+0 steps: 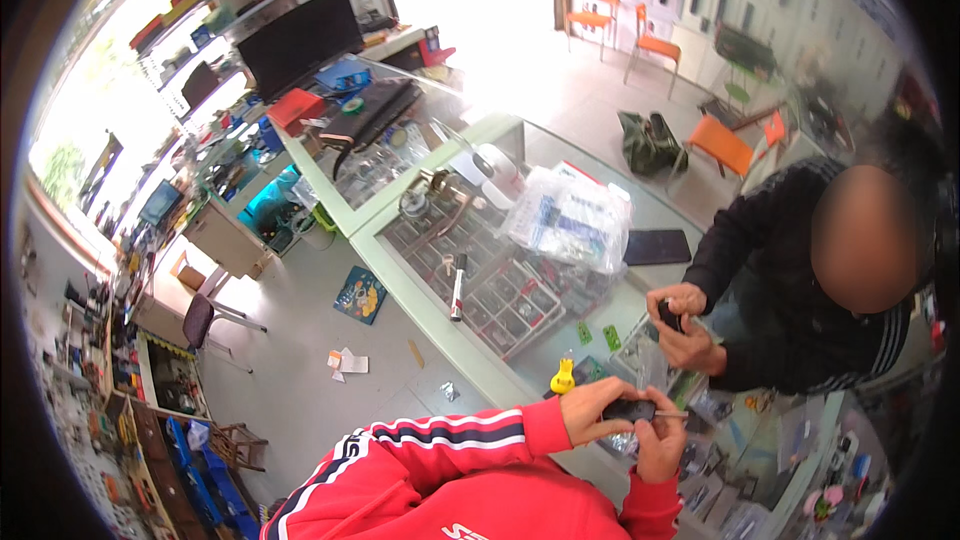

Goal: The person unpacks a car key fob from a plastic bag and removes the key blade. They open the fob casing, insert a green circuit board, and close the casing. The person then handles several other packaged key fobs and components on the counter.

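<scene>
Left hand (590, 412): fingers partly curled, thumb side and fingertips closing on one small black case (628, 409), which sits between the two hands above the near edge of the glass-topped surface (525, 368). Right hand (660, 447): fingers drawn together, pinching one slim rod (672, 413) at the case's right end; cannot tell whether rod and case are joined. Left forearm runs in from the left, nearly level; right forearm rises from the lower edge, wrist bent inward. Counts on the surface: yellow bottle (563, 377), one, just beyond the left hand; small green boards (598, 335), two, near each other; marker (458, 288), one; flat black tablet-like slab (658, 247), one. Across the surface, one co-worker (790, 270) grips one small dark object (670, 314) in both hands.
</scene>
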`<state>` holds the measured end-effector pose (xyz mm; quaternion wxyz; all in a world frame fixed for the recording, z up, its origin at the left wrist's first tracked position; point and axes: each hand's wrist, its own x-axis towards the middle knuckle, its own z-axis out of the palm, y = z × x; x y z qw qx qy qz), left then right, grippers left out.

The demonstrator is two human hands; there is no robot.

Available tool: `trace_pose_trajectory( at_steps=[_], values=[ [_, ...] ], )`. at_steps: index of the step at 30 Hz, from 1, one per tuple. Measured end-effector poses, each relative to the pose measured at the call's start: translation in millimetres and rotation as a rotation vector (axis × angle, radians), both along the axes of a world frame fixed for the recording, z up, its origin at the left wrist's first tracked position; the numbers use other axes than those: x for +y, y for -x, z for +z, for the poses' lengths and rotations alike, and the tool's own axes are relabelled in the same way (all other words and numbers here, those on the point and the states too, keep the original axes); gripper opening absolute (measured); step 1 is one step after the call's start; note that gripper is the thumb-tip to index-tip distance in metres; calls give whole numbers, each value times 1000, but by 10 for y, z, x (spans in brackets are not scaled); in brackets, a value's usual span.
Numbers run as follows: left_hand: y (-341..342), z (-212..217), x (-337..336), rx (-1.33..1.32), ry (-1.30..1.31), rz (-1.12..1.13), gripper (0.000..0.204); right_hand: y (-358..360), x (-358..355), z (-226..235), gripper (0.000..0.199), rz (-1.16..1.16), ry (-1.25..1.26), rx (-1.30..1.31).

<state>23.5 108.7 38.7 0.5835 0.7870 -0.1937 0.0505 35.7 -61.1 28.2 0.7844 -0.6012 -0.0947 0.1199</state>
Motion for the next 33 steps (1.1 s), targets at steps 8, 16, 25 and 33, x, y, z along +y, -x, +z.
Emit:
trace_pose_trajectory(
  at_steps=[8, 16, 25, 33],
  values=[
    [205, -81, -552, 25, -166, -68, 55, 176, -160, -28, 22, -254, 218, -62],
    [190, -77, -871, -246, -193, 180, 27, 148, -260, -19, 22, -366, 204, -283],
    [236, 30, -1171, 48, 134, 324, 19, 281, -432, 62, 22, -500, 85, -3],
    [228, 65, -1094, 836, 873, 54, 41, 138, -687, -12, 33, -159, -182, 204]
  ],
)
